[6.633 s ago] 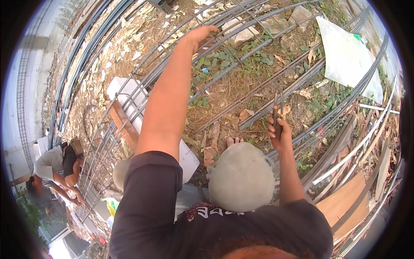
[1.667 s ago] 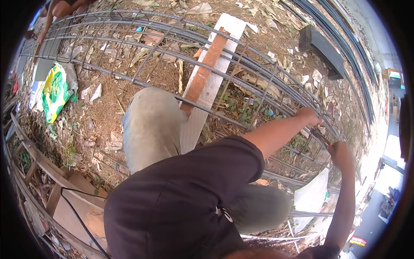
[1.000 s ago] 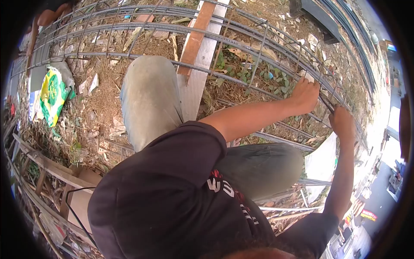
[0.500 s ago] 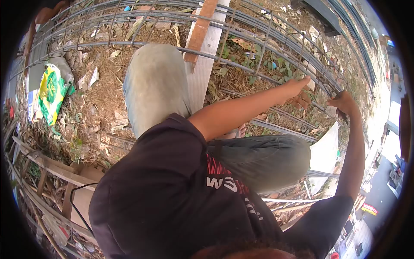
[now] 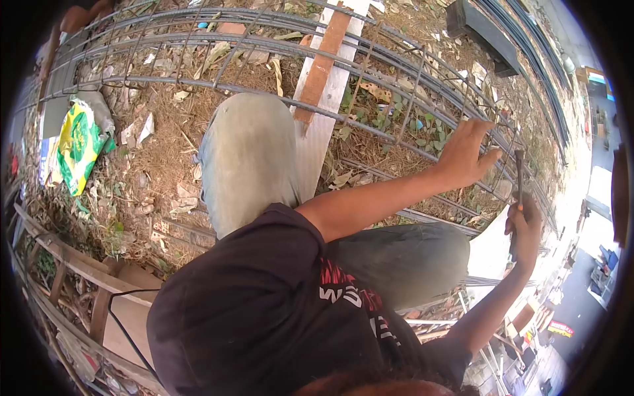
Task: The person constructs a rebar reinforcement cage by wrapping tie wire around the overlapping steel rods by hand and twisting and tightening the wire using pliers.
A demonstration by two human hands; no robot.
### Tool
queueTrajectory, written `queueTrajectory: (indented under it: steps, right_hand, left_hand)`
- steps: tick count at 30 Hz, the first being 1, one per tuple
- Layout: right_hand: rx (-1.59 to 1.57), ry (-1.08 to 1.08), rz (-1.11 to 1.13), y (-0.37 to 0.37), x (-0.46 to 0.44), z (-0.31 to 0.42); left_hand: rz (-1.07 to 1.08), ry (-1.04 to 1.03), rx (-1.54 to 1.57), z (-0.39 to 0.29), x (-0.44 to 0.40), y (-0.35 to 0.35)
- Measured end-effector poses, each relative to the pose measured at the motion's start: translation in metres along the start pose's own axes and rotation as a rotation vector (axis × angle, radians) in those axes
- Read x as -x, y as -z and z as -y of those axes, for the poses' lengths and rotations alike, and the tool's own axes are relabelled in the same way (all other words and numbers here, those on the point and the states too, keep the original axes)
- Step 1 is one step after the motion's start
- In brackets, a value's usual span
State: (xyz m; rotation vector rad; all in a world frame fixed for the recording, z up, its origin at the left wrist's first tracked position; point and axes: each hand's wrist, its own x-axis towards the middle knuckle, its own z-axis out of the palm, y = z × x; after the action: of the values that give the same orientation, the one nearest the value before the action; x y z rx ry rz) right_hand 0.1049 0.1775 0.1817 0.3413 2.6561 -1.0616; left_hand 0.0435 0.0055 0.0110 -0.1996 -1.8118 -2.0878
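Note:
My left hand (image 5: pixel 465 155) reaches over the rebar cage (image 5: pixel 389 138), its thumb apart from its fingers. Nothing shows in it, and its fingertips are at the bundled bars; contact is unclear. Closer to my body, my right hand (image 5: pixel 526 228) is wrapped round a long dark metal tool (image 5: pixel 520 171) that resembles pincers. The tool's narrow head points away from me, past the bars. Part of its handles is hidden in my palm. The cage's thin stirrups cross its long bars and curve away to the left.
A white board (image 5: pixel 316 145) with a brown wood strip (image 5: pixel 323 69) lies by my knee. A dark beam (image 5: pixel 481 36) and loose rebar (image 5: pixel 528 56) lie upper right. A green and yellow sack (image 5: pixel 80 148) lies on littered ground at left; a wooden frame (image 5: pixel 86 264) stands below it.
My right hand has drawn back from the bars towards my body, with the tool now upright in view. My left hand has turned and its fingers have spread. The whole view has shifted slightly.

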Motion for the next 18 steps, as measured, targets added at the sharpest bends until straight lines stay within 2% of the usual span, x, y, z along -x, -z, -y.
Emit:
queueTrajectory:
  steps: [2,5,8,9,12,14,18]
  right_hand:
    - [-0.228,0.112,0.037,-0.015,0.038,0.003]
    - [-0.417,0.176,-0.035,-0.035,0.072,0.004]
    - [-0.564,0.199,-0.03,-0.038,0.079,0.011]
    - [-0.595,0.208,-0.036,-0.038,0.079,0.012]
    - [-0.589,0.257,-0.094,-0.039,0.074,0.007]
    - [-0.557,0.298,-0.146,-0.042,0.069,-0.005]
    - [-0.553,0.304,0.121,-0.057,0.047,-0.037]
  left_hand:
    - [-0.091,-0.26,-0.024,-0.024,-0.02,0.014]
    - [0.273,-0.205,0.247,-0.03,-0.013,-0.004]
    - [0.661,0.008,0.33,-0.077,-0.013,0.026]
    - [0.51,-0.115,0.224,-0.083,-0.007,0.025]
    - [0.599,-0.236,-0.087,-0.079,-0.021,0.034]
    - [0.491,-0.28,-0.207,-0.079,-0.04,0.05]
    - [0.335,-0.315,-0.476,-0.089,-0.08,0.089]
